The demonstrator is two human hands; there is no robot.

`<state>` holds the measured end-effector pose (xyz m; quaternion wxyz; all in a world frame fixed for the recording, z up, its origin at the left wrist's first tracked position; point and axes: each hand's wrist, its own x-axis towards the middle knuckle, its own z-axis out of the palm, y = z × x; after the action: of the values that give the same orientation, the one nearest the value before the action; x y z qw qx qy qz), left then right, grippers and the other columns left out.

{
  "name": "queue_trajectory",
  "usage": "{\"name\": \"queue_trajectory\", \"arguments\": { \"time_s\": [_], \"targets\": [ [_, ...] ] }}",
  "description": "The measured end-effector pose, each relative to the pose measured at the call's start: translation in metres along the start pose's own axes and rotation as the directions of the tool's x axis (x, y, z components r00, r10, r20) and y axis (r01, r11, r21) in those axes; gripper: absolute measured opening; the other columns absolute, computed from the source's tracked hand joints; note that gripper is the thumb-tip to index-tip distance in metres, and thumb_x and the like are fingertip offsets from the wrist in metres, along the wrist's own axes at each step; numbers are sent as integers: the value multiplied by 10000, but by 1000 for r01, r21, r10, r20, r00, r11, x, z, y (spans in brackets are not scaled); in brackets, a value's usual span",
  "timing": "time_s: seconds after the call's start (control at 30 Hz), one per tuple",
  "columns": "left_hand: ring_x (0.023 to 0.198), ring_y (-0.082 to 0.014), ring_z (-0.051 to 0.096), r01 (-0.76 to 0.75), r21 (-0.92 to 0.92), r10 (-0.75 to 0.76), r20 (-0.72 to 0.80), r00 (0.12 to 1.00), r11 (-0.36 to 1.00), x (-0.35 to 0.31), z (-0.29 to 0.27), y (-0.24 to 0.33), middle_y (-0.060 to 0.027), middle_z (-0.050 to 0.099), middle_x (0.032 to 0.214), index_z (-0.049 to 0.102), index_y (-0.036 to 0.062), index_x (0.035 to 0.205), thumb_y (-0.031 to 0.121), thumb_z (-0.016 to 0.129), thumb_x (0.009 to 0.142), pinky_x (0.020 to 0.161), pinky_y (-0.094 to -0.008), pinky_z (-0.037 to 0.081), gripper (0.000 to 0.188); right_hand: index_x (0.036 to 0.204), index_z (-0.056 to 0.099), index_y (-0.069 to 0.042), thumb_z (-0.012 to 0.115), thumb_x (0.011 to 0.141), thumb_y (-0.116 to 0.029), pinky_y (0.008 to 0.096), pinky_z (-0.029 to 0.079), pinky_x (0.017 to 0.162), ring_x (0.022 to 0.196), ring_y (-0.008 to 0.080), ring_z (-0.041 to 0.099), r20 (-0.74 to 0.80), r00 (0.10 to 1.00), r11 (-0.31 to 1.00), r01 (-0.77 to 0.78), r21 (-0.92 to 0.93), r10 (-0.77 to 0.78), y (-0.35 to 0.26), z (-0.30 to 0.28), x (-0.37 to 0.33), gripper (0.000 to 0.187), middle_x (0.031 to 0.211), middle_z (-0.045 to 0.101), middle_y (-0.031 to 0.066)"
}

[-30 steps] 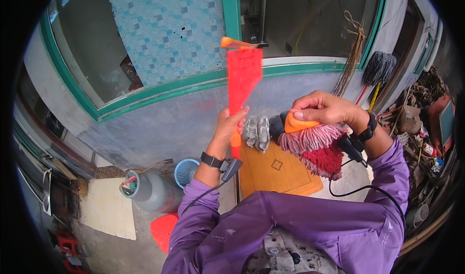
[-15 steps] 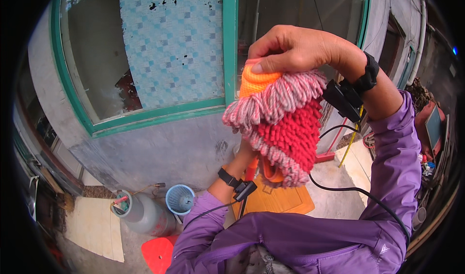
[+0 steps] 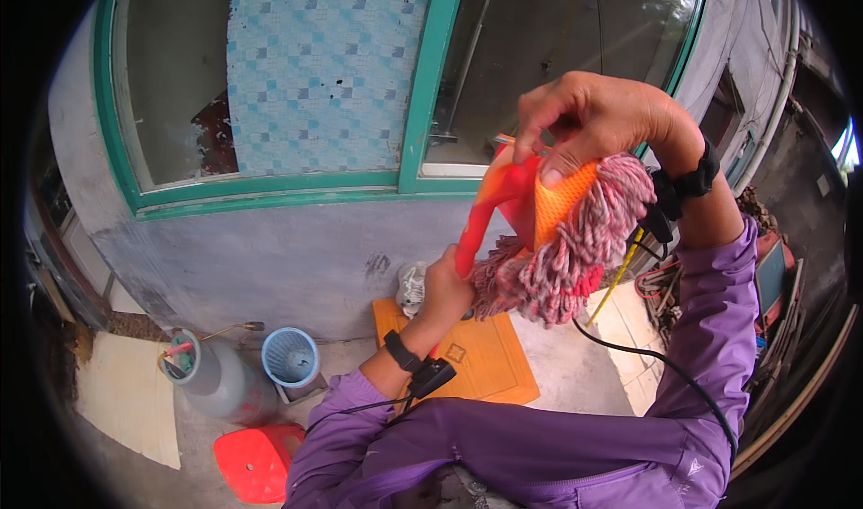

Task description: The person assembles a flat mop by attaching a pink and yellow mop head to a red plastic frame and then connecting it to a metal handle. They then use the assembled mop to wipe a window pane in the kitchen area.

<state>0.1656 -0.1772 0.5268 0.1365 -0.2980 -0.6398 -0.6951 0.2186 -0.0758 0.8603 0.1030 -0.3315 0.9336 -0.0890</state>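
My left hand is closed around a red mop handle. The red mop head at its upper end sits partly inside an orange-backed mop pad, which has grey-pink looped yarn and red chenille. My right hand is raised above the pad, with thumb and fingers pinching the pad's orange mesh edge. The pad hangs slanted below the right hand. Much of the mop head is hidden by the pad and fingers. A wristband with a small black device and a cable is on each wrist.
A wooden table stands below my hands, with a clear plastic bag at its far edge. Left are a blue basket, a grey gas cylinder and a red stool. A green-framed window is ahead.
The mop pad has turned and tilted, so the red mop handle and its head now show. My right hand has shifted right and lower; the view has turned to the right.
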Motion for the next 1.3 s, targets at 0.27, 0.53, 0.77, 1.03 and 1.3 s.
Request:
{"name": "queue_trajectory", "arguments": {
  "time_s": [0.27, 0.53, 0.77, 1.03, 1.3],
  "targets": [
    [662, -144, 622, 146, -86, -144, 32, 989, 985, 2, -34, 1, -73, 643, 713, 581, 14, 892, 133, 751, 777, 621, -296, 494, 237, 943, 671, -2, 676, 879, -180, 211, 404, 667, 755, 62, 496, -414, 910, 815, 222, 535, 23, 53, 51, -33, 189, 824, 570, -15],
    [472, -75, 442, 446, -341, -334, 338, 880, 828, 19, -51, 2, 11, 488, 610, 533, 50, 901, 189, 633, 877, 434, -229, 364, 173, 1062, 637, -9, 597, 943, -288, 230, 443, 794, 887, 63, 546, -737, 637, 950, 22, 311, 226, 74, 81, -41, 306, 976, 629, 5],
    [480, -72, 457, 617, -400, -324, 591, 739, 677, 46, -44, -19, 1, 504, 596, 550, 62, 844, 255, 653, 872, 447, -223, 369, 221, 994, 656, 18, 454, 1001, -375, 239, 437, 852, 890, 81, 561, -638, 766, 924, 183, 336, 81, 81, 78, -27, 442, 955, 643, 42],
    [684, -160, 582, -305, 241, 326, -55, 944, 921, 80, -54, 35, -90, 597, 809, 572, 23, 981, 192, 695, 837, 624, -295, 475, 254, 856, 660, 21, 404, 1019, -367, 214, 396, 621, 657, 54, 474, -688, 726, 922, 279, 267, -21, 71, 80, -7, 493, 745, 584, 8],
    [731, -107, 581, -179, -204, 240, 333, 912, 963, 79, -52, 139, -62, 618, 889, 603, 2, 994, 102, 663, 849, 670, -263, 477, 186, 849, 653, 22, 379, 1024, -296, 263, 418, 629, 672, 124, 518, -738, 652, 902, 407, 145, -175, 60, 82, 7, 455, 780, 583, 66]
  ]
}}
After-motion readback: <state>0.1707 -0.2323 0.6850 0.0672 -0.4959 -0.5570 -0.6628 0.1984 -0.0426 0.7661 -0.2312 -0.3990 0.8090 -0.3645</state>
